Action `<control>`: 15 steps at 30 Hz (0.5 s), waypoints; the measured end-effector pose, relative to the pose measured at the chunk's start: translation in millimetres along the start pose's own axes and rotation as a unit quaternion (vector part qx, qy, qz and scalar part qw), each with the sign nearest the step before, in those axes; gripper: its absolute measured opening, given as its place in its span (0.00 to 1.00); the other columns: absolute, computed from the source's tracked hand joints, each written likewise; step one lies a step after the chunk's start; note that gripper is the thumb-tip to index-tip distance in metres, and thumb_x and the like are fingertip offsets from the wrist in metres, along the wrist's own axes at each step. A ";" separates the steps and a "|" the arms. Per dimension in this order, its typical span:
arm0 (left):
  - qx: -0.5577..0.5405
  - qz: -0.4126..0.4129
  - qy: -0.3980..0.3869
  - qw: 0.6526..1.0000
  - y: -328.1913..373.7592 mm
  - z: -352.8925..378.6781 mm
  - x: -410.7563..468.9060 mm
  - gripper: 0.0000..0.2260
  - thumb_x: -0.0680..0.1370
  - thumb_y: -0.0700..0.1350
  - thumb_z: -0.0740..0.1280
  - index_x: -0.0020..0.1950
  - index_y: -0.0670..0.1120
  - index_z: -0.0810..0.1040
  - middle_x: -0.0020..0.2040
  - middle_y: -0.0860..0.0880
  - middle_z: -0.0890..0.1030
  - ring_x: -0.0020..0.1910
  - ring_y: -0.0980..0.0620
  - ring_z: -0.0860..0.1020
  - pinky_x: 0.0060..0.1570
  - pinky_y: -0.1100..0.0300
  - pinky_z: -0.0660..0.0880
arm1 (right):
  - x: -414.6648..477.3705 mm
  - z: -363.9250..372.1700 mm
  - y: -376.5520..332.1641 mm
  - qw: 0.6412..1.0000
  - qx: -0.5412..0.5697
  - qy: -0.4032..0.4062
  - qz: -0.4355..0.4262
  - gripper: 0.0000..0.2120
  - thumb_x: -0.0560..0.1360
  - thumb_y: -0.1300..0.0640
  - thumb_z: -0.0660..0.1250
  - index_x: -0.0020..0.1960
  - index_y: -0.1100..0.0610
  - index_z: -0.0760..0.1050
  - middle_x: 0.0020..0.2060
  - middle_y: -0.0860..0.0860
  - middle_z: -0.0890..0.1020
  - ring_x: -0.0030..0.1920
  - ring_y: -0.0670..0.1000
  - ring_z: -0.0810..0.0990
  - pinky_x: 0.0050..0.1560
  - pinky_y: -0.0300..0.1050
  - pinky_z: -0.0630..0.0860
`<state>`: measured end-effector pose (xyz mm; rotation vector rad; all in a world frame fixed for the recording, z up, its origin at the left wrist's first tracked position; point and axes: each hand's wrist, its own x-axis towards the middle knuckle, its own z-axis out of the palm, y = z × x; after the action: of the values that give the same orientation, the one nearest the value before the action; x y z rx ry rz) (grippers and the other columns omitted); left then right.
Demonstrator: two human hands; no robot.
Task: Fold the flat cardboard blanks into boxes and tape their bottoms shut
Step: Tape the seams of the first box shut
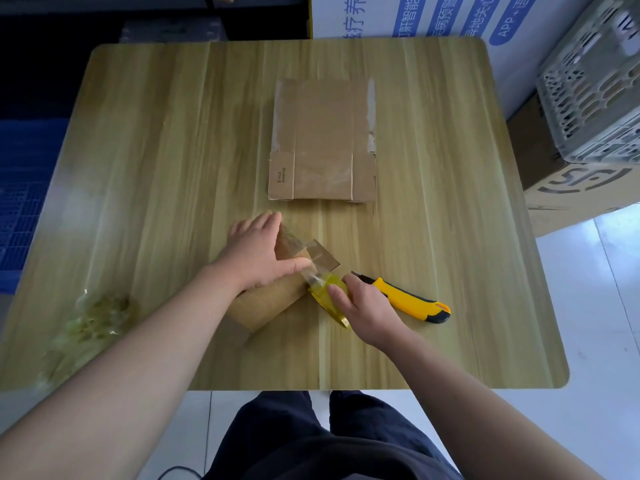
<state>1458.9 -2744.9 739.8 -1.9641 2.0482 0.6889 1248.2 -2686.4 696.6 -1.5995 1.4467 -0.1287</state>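
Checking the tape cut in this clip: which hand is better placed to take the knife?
Right, probably. The knife lies just beside the right hand, though it grips the roll; the left hand presses tape onto the box.

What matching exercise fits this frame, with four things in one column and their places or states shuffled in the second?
Column one:
1. flat cardboard blank
2. folded box
3. tape roll
4. utility knife

Column two:
A. gripped by the right hand
B. lying on the table, just right of the right hand
C. lying flat, untouched, at the far middle of the table
D. pressed under the left hand

Pairs: 1-C, 2-D, 3-A, 4-B
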 end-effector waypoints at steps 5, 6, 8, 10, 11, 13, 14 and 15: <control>0.103 0.062 0.252 0.960 7.1 12.7 -31.9 0.34 0.68 0.67 0.67 0.64 0.45 0.74 0.62 0.41 0.72 0.55 0.41 0.75 0.52 0.48 0.74 | -3.3 9.2 1.3 1.000 0.008 -0.016 -0.006 0.15 0.83 0.45 0.52 0.50 0.55 0.68 0.37 0.51 0.75 0.40 0.54 0.76 0.41 0.51 0.71; 0.083 0.080 0.301 0.947 9.4 21.8 -39.7 0.26 0.67 0.62 0.72 0.57 0.45 0.77 0.54 0.43 0.75 0.47 0.44 0.77 0.44 0.52 0.75 | -3.3 10.7 1.2 1.000 0.008 -0.018 -0.007 0.14 0.83 0.47 0.51 0.50 0.56 0.68 0.38 0.52 0.76 0.40 0.55 0.76 0.42 0.52 0.72; 0.048 0.105 0.341 0.933 12.4 41.2 -53.9 0.14 0.67 0.49 0.77 0.46 0.45 0.79 0.44 0.46 0.76 0.37 0.48 0.77 0.32 0.58 0.72 | -3.5 12.4 -0.2 1.000 0.013 -0.025 -0.010 0.13 0.83 0.48 0.51 0.49 0.56 0.68 0.38 0.53 0.76 0.40 0.56 0.75 0.42 0.53 0.72; 0.046 0.102 0.357 0.928 11.7 57.5 -68.3 0.08 0.68 0.39 0.76 0.41 0.45 0.79 0.39 0.48 0.76 0.30 0.51 0.75 0.26 0.62 0.66 | -3.8 13.4 -1.7 0.999 0.021 -0.031 -0.017 0.13 0.83 0.49 0.52 0.48 0.56 0.67 0.37 0.52 0.75 0.39 0.55 0.74 0.42 0.53 0.71; 0.044 0.094 0.368 0.924 10.6 64.1 -73.9 0.07 0.69 0.36 0.74 0.39 0.45 0.78 0.37 0.49 0.76 0.28 0.51 0.74 0.25 0.63 0.65 | -3.9 13.6 -2.3 0.999 0.026 -0.032 -0.019 0.13 0.83 0.49 0.52 0.47 0.56 0.67 0.37 0.52 0.75 0.39 0.55 0.74 0.41 0.52 0.71; 0.038 0.090 0.387 0.917 8.8 73.6 -80.3 0.07 0.72 0.34 0.68 0.39 0.45 0.78 0.37 0.49 0.76 0.30 0.50 0.75 0.27 0.62 0.67 | -4.0 13.4 -3.3 0.999 0.039 -0.031 -0.020 0.14 0.83 0.49 0.52 0.48 0.58 0.68 0.37 0.52 0.75 0.38 0.53 0.73 0.40 0.51 0.70; 0.038 0.094 0.387 0.916 8.7 76.2 -82.1 0.06 0.73 0.36 0.65 0.40 0.45 0.79 0.38 0.49 0.76 0.33 0.49 0.76 0.29 0.60 0.70 | -3.7 13.4 -3.8 0.998 0.046 -0.030 -0.020 0.14 0.83 0.49 0.53 0.48 0.58 0.68 0.37 0.53 0.75 0.38 0.52 0.73 0.40 0.50 0.70; 0.039 0.098 0.380 0.919 8.9 79.9 -84.8 0.06 0.75 0.38 0.64 0.42 0.45 0.80 0.38 0.49 0.77 0.36 0.48 0.76 0.33 0.58 0.73 | -3.9 14.0 -4.5 0.998 0.052 -0.030 -0.020 0.14 0.83 0.49 0.53 0.48 0.59 0.69 0.37 0.53 0.76 0.37 0.52 0.72 0.39 0.50 0.69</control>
<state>1444.4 -2632.3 711.9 -2.2132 2.6578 -0.1941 1259.0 -2676.1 693.8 -1.5353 1.3408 -0.1763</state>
